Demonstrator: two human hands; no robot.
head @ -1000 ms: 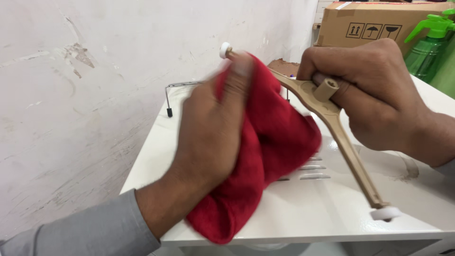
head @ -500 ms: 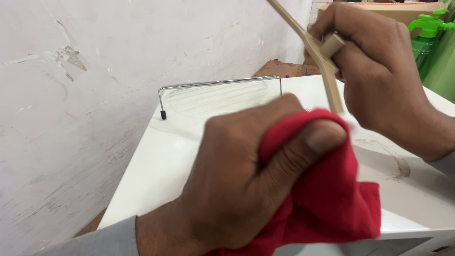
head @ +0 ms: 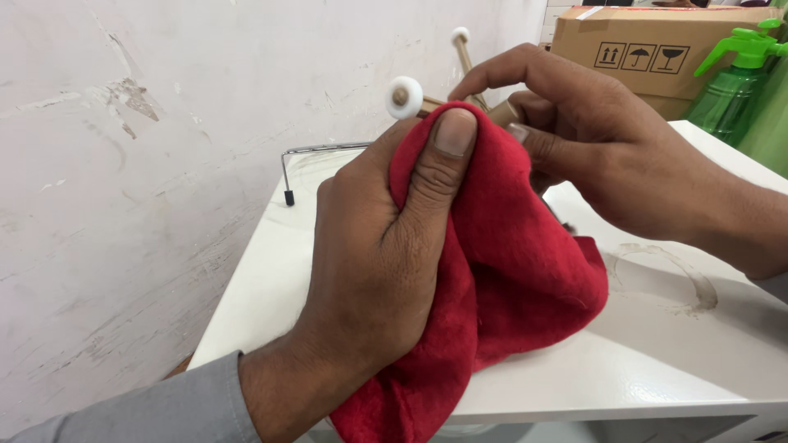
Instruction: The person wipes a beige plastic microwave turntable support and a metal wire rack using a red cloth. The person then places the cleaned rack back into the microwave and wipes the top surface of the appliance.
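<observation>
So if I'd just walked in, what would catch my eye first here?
Most likely the bright red cloth, bunched mid-frame in the left hand over a tan rod with white end caps. The right hand pinches that rod from the upper right. Behind, a green spray bottle stands beside a cardboard box.

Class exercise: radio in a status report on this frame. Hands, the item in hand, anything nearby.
Left hand clamps red cloth around tan rod, below its white end cap. Right hand grips the rod's hub. Green spray bottle and cardboard box behind, apart.
</observation>
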